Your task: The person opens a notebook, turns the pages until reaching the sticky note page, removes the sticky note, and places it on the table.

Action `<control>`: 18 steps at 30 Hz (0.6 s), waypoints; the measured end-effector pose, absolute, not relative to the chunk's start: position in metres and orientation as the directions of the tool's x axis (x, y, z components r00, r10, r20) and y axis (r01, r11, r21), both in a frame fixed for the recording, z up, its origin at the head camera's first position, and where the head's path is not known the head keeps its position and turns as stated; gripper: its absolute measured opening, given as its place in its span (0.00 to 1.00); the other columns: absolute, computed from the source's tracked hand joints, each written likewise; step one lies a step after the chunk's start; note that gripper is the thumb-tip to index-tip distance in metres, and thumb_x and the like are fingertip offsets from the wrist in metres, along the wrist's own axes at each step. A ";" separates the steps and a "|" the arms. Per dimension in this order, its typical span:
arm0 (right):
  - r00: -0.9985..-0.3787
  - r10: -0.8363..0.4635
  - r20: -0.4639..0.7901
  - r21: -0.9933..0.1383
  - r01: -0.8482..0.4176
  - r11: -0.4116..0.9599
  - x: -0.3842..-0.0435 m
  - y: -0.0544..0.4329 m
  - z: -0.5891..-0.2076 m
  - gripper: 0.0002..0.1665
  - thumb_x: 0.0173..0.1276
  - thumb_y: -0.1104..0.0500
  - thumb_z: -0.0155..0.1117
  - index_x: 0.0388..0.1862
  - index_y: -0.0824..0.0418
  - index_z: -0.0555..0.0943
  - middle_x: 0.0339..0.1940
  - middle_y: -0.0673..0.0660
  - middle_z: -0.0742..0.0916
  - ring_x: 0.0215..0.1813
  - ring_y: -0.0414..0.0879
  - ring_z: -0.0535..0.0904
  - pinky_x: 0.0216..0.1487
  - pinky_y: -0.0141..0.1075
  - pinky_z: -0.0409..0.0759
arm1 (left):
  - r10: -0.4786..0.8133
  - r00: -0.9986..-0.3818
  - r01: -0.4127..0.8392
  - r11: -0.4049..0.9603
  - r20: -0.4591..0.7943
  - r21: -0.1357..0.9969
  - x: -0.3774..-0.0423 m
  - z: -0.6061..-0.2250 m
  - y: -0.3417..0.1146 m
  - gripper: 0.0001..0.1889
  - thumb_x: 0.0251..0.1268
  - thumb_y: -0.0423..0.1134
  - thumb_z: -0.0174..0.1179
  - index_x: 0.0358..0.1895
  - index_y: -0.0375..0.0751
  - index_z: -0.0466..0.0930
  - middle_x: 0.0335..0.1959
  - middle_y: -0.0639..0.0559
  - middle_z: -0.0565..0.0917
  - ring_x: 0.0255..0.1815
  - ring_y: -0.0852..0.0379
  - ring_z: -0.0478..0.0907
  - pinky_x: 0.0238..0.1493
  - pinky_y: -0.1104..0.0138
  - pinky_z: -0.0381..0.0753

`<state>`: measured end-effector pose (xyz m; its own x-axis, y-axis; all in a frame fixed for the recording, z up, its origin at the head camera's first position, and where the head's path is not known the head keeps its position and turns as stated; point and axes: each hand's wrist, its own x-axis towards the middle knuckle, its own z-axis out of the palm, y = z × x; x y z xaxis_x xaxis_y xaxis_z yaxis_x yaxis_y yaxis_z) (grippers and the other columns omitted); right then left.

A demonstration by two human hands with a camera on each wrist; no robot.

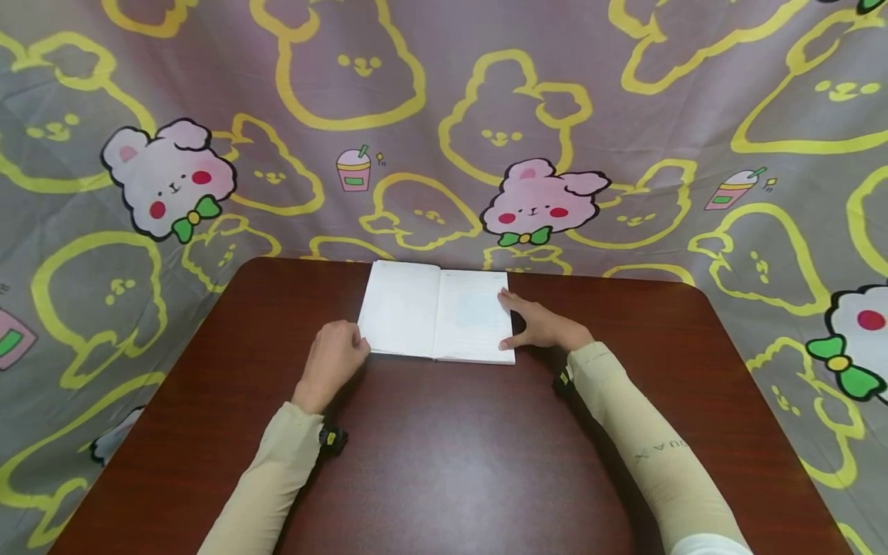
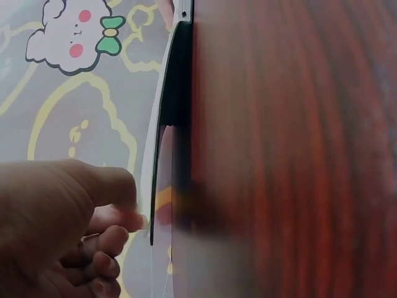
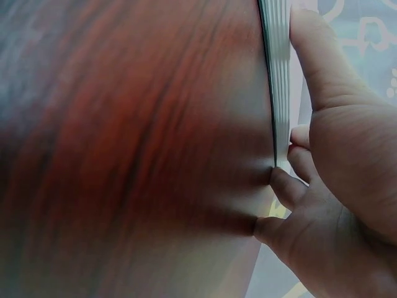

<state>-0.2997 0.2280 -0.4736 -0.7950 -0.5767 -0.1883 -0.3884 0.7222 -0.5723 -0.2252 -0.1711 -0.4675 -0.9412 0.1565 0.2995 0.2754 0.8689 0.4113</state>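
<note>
An open notebook (image 1: 401, 308) lies at the table's far side, its blank-looking left page and faintly tinted right page facing up. My left hand (image 1: 334, 358) is at its near left corner with curled fingers. In the left wrist view, the thumb and a fingertip pinch the edge of the notebook's left side (image 2: 162, 81), which stands slightly off the table. My right hand (image 1: 541, 322) spans the right edge, thumb and index finger spread on the page. The right wrist view shows the thumb on top of the page stack (image 3: 280, 74) and the little finger against the table.
The notebook lies on a dark reddish-brown table (image 1: 444, 447) with rounded far corners. A grey curtain (image 1: 416, 69) with cartoon prints hangs close behind and at both sides. Each wrist carries a small black camera (image 1: 333, 439).
</note>
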 end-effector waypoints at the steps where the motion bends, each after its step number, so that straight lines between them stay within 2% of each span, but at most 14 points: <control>1: -0.795 -0.578 -0.187 -0.575 -0.389 0.720 -0.299 0.228 -0.473 0.69 0.58 0.43 0.79 0.83 0.69 0.47 0.85 0.66 0.50 0.85 0.62 0.43 0.80 0.59 0.50 | 0.154 -0.945 0.268 0.869 0.289 0.416 -0.226 -0.468 -0.171 0.21 0.57 0.28 0.63 0.11 0.44 0.66 0.13 0.56 0.62 0.19 0.56 0.61 0.22 0.64 0.63; 13: -0.800 -0.565 -0.203 -0.578 -0.368 0.728 -0.300 0.228 -0.472 0.69 0.58 0.43 0.79 0.84 0.66 0.46 0.85 0.64 0.50 0.85 0.60 0.43 0.80 0.62 0.47 | 0.132 -0.977 0.195 0.868 0.166 0.457 -0.229 -0.471 -0.171 0.25 0.54 0.27 0.60 0.08 0.48 0.57 0.13 0.60 0.52 0.18 0.60 0.51 0.19 0.67 0.57; 18: -0.796 -0.571 -0.201 -0.581 -0.372 0.724 -0.299 0.228 -0.472 0.69 0.58 0.43 0.79 0.83 0.66 0.47 0.85 0.64 0.50 0.85 0.60 0.43 0.80 0.62 0.47 | 0.105 -0.988 0.146 0.863 0.111 0.484 -0.229 -0.470 -0.170 0.24 0.55 0.28 0.60 0.08 0.47 0.58 0.12 0.60 0.53 0.18 0.60 0.53 0.20 0.67 0.58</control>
